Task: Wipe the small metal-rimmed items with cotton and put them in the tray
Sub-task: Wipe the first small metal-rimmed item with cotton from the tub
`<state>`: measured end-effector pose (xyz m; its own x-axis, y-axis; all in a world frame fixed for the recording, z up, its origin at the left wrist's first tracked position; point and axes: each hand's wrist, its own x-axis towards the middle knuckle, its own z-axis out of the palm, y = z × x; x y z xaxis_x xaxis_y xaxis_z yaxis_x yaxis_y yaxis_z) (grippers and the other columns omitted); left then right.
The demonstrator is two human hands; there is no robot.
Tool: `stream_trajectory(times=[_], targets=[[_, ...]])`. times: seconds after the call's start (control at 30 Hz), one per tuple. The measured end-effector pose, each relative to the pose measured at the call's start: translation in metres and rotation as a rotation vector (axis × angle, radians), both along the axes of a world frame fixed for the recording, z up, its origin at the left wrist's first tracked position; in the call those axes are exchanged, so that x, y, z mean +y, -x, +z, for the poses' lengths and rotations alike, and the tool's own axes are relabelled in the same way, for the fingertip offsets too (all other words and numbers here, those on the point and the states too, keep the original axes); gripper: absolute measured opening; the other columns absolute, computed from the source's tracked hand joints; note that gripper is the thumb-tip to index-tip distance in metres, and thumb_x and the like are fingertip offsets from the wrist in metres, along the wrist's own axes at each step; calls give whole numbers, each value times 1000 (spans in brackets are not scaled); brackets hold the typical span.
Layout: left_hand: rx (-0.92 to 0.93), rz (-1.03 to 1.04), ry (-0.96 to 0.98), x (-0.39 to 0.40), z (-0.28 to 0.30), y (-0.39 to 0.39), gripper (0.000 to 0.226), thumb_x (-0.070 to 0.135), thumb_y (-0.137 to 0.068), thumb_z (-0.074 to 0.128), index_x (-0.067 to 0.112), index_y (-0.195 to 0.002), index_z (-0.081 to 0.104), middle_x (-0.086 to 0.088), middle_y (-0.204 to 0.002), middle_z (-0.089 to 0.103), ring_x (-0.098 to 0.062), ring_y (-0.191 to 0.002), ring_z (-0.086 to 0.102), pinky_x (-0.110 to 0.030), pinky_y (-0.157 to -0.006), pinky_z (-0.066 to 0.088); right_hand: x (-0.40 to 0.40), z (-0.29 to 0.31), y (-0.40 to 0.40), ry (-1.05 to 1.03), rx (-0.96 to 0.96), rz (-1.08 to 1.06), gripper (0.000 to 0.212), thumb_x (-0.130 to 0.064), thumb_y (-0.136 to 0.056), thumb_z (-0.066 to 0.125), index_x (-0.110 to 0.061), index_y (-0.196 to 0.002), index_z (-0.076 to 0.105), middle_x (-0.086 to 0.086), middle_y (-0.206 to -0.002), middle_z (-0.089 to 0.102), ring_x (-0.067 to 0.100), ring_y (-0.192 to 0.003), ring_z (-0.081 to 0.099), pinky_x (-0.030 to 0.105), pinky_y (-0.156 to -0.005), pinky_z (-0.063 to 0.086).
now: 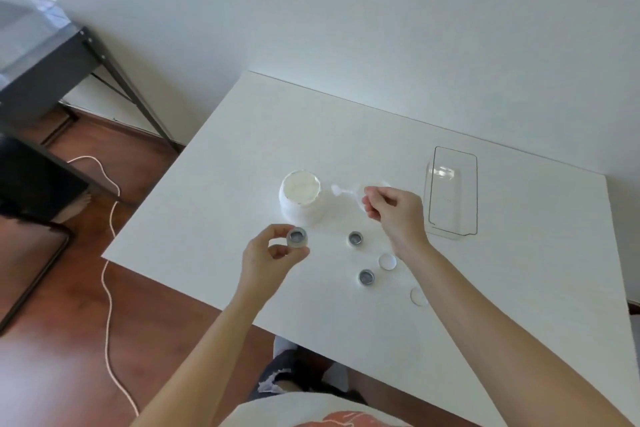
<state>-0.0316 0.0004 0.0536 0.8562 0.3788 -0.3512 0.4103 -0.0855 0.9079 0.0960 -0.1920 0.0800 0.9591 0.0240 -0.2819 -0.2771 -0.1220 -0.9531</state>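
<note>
I'm holding one small metal-rimmed item point(297, 237) in my left hand point(268, 255), fingers closed round its rim, open face up, lifted just off the counter point(207, 204). My right hand point(394, 211) is pinching a wisp of cotton point(341, 190), fingers closed on it, w/ the strand stretching toward the white jar point(300, 197) beside it. So I'm judging this as the start of the wipe step for item no. 1: cotton is being pulled free, not yet touching the item.

Next move prob. calls for bringing both hands together and rubbing the cotton inside the rim, then carrying the item right to the clear tray point(452, 192), which is sitting empty at the far right.

Two more rimmed items point(355, 238) point(366, 277) are waiting on the counter btwn my arms, plus two white discs point(387, 261) point(418, 296) near my right forearm.

No brand, label or writing is readable on anything.
</note>
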Motion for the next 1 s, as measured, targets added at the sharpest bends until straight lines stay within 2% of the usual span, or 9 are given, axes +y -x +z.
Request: stream_trajectory(times=[0.13,0.23,0.4,0.53,0.63,0.7,0.8,0.87,1.0], targets=[[15,50,23,19,5,3,26,30,-72,83,41,-91,69,-5,-78,76,-9,-66,62,-17,-49,39,27,9,-6,198,-185,105,16,-11,-88,63,-10,-76,74,5,-67,72,9,-55,63,19,-60,56],[11,45,26,33,9,-2,27,29,-73,84,42,-91,69,0,-67,72,-9,-61,57,-15,-46,37,50,11,-14,305,-266,183,16,-10,-87,63,-8,-76,73,4,-66,71,8,-50,63,12,-55,51],[-20,13,34,56,12,-14,29,23,-74,84,40,-90,68,6,-62,67,-9,-57,53,-13,-46,36,82,8,-29,575,-430,360,20,-10,-91,58,0,-76,68,7,-64,66,25,-64,62,29,-63,49],[-36,-30,36,71,11,-25,30,21,-74,84,40,-90,69,8,-64,66,-10,-60,55,-14,-51,39,93,2,-37,1020,-576,620,21,-10,-97,49,-2,-82,60,5,-71,50,27,-67,49,31,-56,34],[-40,-61,36,80,9,-31,29,22,-74,84,39,-91,69,6,-67,67,-13,-63,55,-16,-53,40,99,0,-37,1250,-592,678,21,-11,-98,44,-7,-82,58,0,-67,36,22,-70,40,30,-55,26],[-39,-72,47,84,7,-34,29,22,-74,84,39,-92,69,6,-67,67,-13,-64,55,-16,-53,40,101,-1,-38,1276,-539,658,22,-11,-98,45,-9,-80,56,-1,-66,33,21,-73,38,30,-55,26],[-42,-95,59,88,6,-39,30,21,-74,84,39,-92,69,-1,-71,70,-14,-67,57,-21,-60,43,104,-2,-37,1203,-416,574,24,-15,-98,49,-7,-75,52,4,-75,47,23,-74,42,31,-57,30],[-40,-108,60,89,6,-41,30,20,-74,84,37,-94,69,-8,-79,73,-14,-68,59,-25,-66,46,105,-3,-39,1127,-310,499,24,-18,-97,50,-3,-80,57,7,-80,57,26,-73,49,32,-57,35],[-55,-115,53,92,6,-48,30,16,-75,84,34,-94,70,7,-89,75,-7,-69,63,-17,-67,49,102,-9,-41,934,-85,301,34,-18,-94,53,-12,-61,45,0,-65,52,25,-64,50,26,-52,33]])
